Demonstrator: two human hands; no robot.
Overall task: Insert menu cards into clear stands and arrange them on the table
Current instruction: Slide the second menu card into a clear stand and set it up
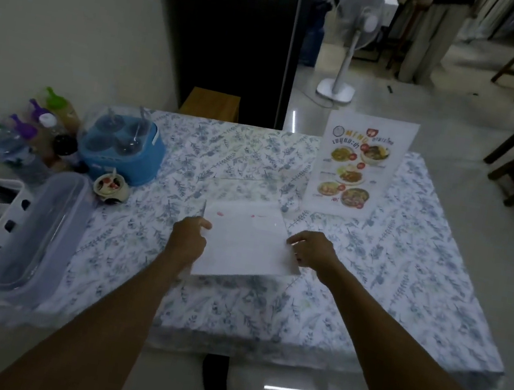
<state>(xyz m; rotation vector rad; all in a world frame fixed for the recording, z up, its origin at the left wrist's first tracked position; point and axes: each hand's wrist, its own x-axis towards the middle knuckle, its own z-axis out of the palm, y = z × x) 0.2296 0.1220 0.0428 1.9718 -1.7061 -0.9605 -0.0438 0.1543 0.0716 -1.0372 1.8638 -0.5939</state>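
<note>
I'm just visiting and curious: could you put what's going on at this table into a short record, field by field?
setting: table with a floral cloth
finished item: menu stand upright at the far right, card with food pictures facing the person
in hand: white card, blank side up, faint pink marks near its far edge
left hand: grips the card's left edge
right hand: grips the card's right edge
left side of table: blue caddy, bottles, small bowl, clear lidded box
beyond the table: white fan
</note>
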